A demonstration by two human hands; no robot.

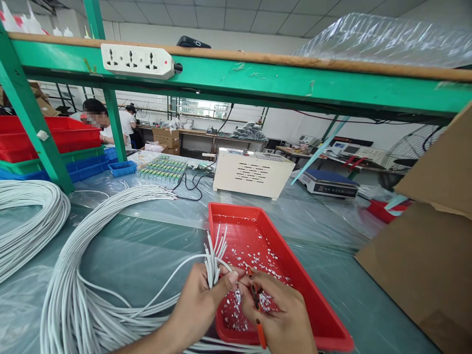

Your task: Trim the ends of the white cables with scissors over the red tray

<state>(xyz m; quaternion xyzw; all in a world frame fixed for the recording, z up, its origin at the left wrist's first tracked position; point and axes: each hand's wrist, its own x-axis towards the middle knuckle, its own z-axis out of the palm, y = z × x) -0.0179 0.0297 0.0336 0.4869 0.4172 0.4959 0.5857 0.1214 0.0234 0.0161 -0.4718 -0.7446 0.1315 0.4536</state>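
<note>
A small bunch of white cables (212,265) stands up out of my left hand (201,300), which is closed around them. One cable end is pinched between its thumb and forefinger, pointing right. My right hand (278,309) is closed on an orange-handled hand tool (260,332); its jaws are hidden by the fingers. The fingertips of both hands almost meet at the cable end. Below them lies a red tray (306,275), with small white and silvery scraps (236,314) scattered over its bottom. A large coil of white cables (70,275) spreads to the left of my left hand.
Another cable coil (33,221) lies far left. Behind the tray stand a cream metal box (254,172), a blue-topped scale (328,183) and green circuit boards (162,169). Cardboard (416,275) rises at right. A green shelf beam (236,78) crosses overhead. Two people sit further back.
</note>
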